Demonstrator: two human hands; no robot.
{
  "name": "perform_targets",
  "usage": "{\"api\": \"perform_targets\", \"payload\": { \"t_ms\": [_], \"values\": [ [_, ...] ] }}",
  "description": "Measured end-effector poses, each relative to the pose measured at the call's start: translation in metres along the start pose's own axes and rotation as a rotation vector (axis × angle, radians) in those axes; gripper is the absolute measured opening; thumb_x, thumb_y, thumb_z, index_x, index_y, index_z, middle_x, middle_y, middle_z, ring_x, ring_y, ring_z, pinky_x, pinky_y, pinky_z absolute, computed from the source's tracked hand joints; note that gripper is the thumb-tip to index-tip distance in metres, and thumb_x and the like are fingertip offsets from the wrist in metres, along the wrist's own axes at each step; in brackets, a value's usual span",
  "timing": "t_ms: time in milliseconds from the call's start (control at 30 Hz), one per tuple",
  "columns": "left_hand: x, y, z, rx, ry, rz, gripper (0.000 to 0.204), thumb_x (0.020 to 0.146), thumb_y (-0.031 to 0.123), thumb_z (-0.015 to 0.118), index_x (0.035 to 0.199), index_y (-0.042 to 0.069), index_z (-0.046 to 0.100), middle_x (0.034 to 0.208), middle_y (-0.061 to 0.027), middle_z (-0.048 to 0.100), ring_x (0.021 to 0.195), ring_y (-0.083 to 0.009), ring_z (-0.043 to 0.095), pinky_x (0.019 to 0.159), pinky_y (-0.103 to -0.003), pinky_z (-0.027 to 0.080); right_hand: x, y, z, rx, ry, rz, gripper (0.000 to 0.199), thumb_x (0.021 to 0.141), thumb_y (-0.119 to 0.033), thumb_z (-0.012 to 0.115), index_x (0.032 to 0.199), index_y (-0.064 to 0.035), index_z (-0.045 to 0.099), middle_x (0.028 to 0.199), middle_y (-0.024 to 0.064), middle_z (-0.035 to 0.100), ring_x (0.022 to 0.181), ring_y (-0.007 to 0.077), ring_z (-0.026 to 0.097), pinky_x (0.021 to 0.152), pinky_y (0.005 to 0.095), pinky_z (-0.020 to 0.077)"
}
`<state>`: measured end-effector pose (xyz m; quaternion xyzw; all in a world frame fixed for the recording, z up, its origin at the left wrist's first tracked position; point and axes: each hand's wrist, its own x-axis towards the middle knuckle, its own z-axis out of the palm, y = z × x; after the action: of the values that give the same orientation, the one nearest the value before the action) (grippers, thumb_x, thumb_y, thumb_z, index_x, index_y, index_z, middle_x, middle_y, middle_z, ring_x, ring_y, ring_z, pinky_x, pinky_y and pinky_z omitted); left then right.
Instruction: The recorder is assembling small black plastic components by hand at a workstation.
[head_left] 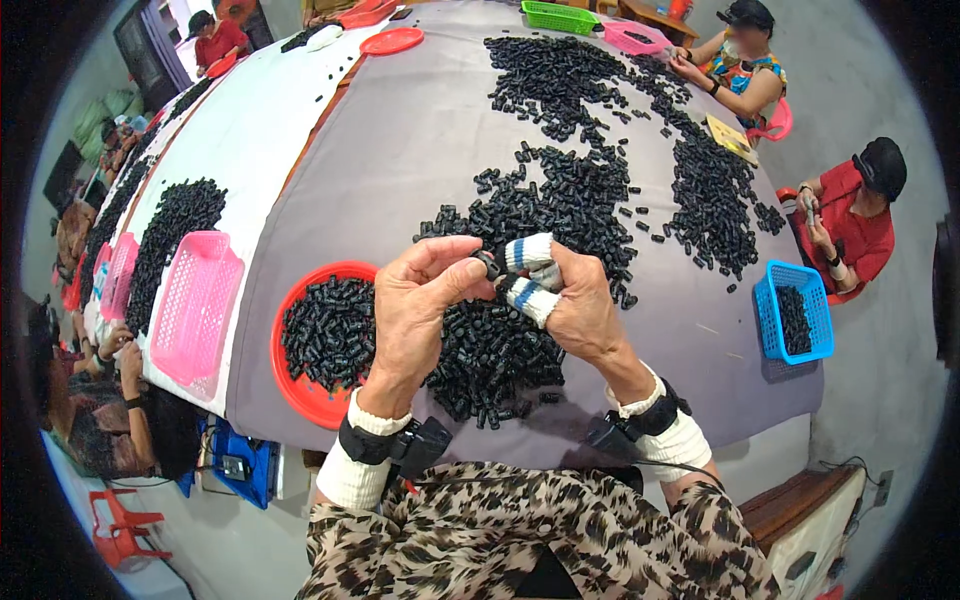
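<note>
A small black piece sat at the centre of the frame, pinched between the thumb and fingers of the left hand, which were closed on it. The right hand came to it from the right, its striped finger covers meeting at or just beside it; whether they gripped it too could not be told. The piece lay nearer the left hand, its long axis hidden by the fingertips. Below and beyond the hands, a heap of black pieces spread over the grey desk, with a red basin at lower left of centre and a blue basket at right. A pink basket stood at left, while a co-worker in red sat at the right edge.
</note>
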<state>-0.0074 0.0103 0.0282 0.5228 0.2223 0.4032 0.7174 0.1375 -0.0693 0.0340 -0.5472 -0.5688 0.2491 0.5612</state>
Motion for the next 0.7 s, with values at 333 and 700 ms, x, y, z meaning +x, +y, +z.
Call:
{"api": "perform_targets", "payload": {
  "t_ms": [333,700],
  "values": [
    [0.003,-0.012,-0.003,-0.468,-0.195,-0.067,0.028,0.081,0.004,0.062,0.108,0.002,0.056,0.095,-0.0086,0.062,0.084,-0.0122,0.059,0.072,-0.024,0.049,0.0,-0.005,-0.003,-0.107,-0.001,-0.052,0.021,0.073,-0.013,0.068,0.084,-0.0011,0.053,0.065,0.0085,0.059,0.057,0.0097,0.055,0.051,0.0275,0.0437],
    [0.0,-0.009,0.0,-0.474,-0.286,-0.111,0.028,0.082,0.006,0.061,0.109,0.002,0.056,0.095,-0.0092,0.062,0.084,-0.0138,0.06,0.071,-0.026,0.051,0.01,-0.014,-0.018,-0.014,-0.217,0.085,0.036,0.067,-0.024,0.078,0.084,-0.0048,0.053,0.069,-0.0016,0.052,0.062,0.005,0.045,0.055,0.023,0.0387]
  ]
}}
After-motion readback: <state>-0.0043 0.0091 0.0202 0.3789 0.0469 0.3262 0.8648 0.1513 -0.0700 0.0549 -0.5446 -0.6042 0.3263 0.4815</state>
